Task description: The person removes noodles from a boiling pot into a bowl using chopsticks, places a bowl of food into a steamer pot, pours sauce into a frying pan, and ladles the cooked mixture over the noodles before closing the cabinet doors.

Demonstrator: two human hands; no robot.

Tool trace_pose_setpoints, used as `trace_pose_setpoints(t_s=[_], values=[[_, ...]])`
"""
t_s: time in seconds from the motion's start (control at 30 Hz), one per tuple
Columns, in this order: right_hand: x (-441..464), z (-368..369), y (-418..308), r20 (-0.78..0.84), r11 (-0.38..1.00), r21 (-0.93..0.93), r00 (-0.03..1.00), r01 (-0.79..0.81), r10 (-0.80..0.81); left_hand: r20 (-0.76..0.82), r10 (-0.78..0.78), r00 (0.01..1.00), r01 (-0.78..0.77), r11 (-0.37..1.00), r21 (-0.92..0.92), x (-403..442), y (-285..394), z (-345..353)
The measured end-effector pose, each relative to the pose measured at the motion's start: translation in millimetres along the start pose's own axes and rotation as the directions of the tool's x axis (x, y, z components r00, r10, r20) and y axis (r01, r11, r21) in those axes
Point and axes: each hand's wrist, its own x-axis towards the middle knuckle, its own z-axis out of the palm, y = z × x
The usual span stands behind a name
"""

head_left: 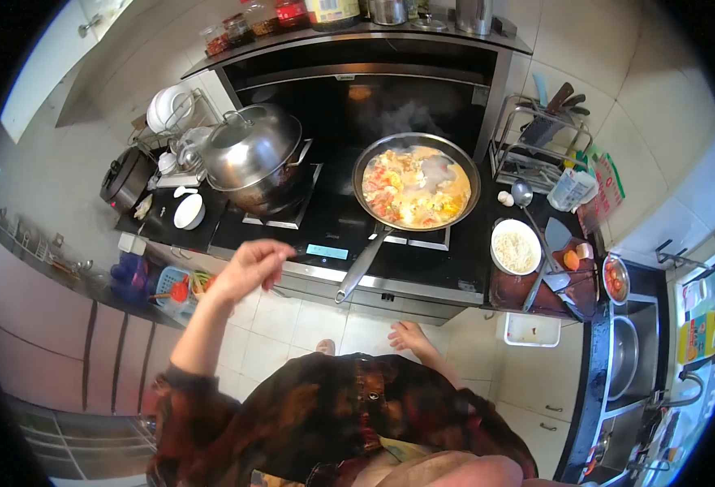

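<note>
My left hand (252, 269) hovers over the front edge of the black cooktop, left of its lit display (327, 252). Its fingers are loosely bent, a little apart, with nothing in them. Lower down, in front of the counter, my right hand (410, 336) hangs empty with its fingers partly spread. A frying pan (363, 264) stands on the right burner, its handle towards me. Soupy tomato and egg (414, 187) steams inside it. On the left burner sits a wok (264, 191) under a domed steel lid (252, 138).
To the right are a bowl of pale noodle-like strands (516, 247), a ladle (522, 193), a cutting board (585, 288) with utensils, and a knife rack (548, 122). A white bowl (189, 213) stands left. The sink (637, 325) lies far right. Jars line the shelf (357, 32).
</note>
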Motion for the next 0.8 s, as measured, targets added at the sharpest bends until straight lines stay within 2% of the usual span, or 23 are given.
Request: trace_pose_setpoints(t_s=[0.17,0.23,0.33,0.43,0.5,0.57,0.63,0.67,0.7,0.77,0.8], values=[[-115.2,-42.5,2.7,-0.177,0.992,-0.115,0.982,0.045,-0.065,-0.055,0.268,0.962,-0.260,0.958,0.122,41.1,65.5,3.3],[-149.0,-54.5,6.4,-0.287,0.993,-0.102,0.954,0.061,-0.088,-0.161,0.272,0.949,-0.255,0.960,0.116,65.3,90.7,-0.4],[-177.9,-66.1,23.0,-0.400,0.997,-0.028,0.914,0.069,-0.074,-0.293,0.505,0.812,-0.384,0.840,0.383,122.2,125.9,-22.1],[-197.5,-63.3,13.7,-0.480,0.998,0.006,0.876,0.063,-0.053,-0.377,0.719,0.584,-0.365,0.648,0.669,196.2,163.3,-60.3],[-193.8,-60.0,21.5,-0.573,0.994,0.067,0.819,0.084,-0.031,-0.298,0.912,0.283,-0.307,0.380,0.872,251.2,188.6,-89.8],[-196.4,-47.2,6.0,-0.594,0.994,0.080,0.804,0.080,-0.017,-0.292,0.949,0.121,-0.204,0.312,0.928,269.5,222.5,-93.7],[-200.2,-37.8,-2.1,-0.635,0.993,0.083,0.772,0.081,-0.010,-0.514,0.818,0.259,-0.308,0.574,0.758,288.1,254.0,-96.1],[-204.0,-36.0,0.0,-0.664,0.995,0.035,0.746,0.089,-0.043,-0.599,0.795,0.094,-0.281,0.598,0.751,310.8,262.6,-98.7],[-208.8,-30.8,-9.1,-0.690,0.996,-0.014,0.720,0.089,-0.074,-0.611,0.786,0.096,-0.302,0.608,0.735,324.2,271.6,-98.2],[-219.4,-28.0,-11.0,-0.720,0.997,0.012,0.692,0.073,-0.042,-0.707,0.705,-0.048,-0.388,0.639,0.664,344.4,291.2,-98.8],[-223.7,-32.3,7.1,-0.749,0.997,-0.012,0.660,0.072,-0.057,-0.708,0.706,-0.026,-0.448,0.625,0.639,350.0,299.7,-100.8]])
